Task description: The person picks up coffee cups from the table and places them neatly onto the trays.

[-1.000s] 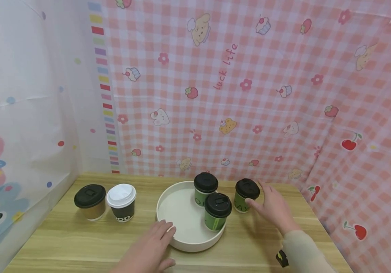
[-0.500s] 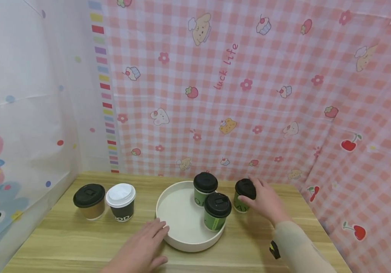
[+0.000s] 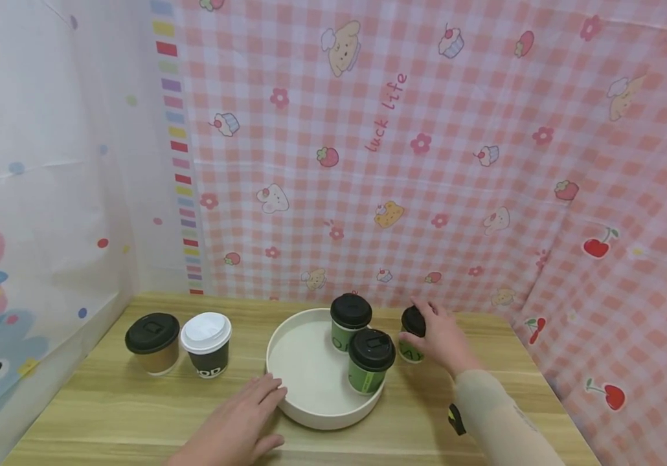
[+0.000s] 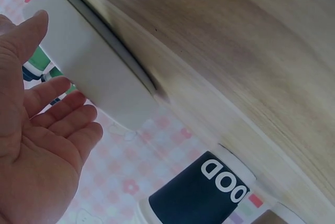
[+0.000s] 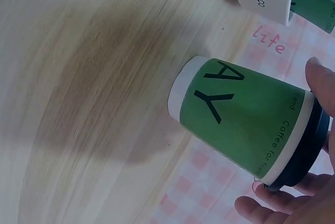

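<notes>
In the head view my right hand [image 3: 441,340] is around the black lid of a green paper coffee cup [image 5: 241,114] standing on the table. Thumb and fingers lie on opposite sides of the lid in the right wrist view, the fingers loosely extended; firm contact cannot be told. My left hand [image 3: 240,414] has its fingertips at the near left rim of a round off-white tray [image 3: 301,382], fingers relaxed and holding nothing. Two more green coffee cups with black lids, a rear one [image 3: 350,320] and a front one [image 3: 370,362], stand upright in the tray's right part.
Left of the tray stand a black cup with a white lid [image 3: 207,343] and a brown cup with a black lid [image 3: 154,343]. A pink checked cloth [image 3: 333,181] hangs behind the wooden table [image 3: 135,414]. Something small, black and yellow [image 3: 456,419], shows by the right sleeve.
My right hand has moved left, further around the green cup's lid, while the cup stays in place. My left hand has drawn slightly left along the tray's rim.
</notes>
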`<state>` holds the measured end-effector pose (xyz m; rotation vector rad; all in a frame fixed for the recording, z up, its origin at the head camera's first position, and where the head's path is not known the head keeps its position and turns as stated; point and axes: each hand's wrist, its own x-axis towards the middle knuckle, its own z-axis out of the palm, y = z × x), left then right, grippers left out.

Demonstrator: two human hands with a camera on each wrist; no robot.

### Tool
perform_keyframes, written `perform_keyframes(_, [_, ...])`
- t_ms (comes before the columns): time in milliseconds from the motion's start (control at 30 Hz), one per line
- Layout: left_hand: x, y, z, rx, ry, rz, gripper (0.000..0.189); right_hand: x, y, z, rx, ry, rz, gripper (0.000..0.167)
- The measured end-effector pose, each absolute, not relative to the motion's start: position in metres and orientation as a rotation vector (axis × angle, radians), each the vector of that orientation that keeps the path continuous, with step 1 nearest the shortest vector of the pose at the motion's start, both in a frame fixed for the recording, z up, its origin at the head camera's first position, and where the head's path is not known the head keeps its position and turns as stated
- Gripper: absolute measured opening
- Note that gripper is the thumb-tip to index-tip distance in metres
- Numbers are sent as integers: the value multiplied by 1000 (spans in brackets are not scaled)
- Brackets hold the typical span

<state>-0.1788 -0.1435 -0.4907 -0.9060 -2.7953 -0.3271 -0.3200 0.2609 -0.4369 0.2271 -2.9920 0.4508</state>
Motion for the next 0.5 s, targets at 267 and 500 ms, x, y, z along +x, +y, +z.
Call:
perform_keyframes(267, [-180,-144,-491,-911,-2801,-343,70,-320,261,-439,247,-2971,404,83])
perform_keyframes(500, [-180,-145,-490,-914,-2779,-341,65,-320,260,-437,279,-2972,421,78])
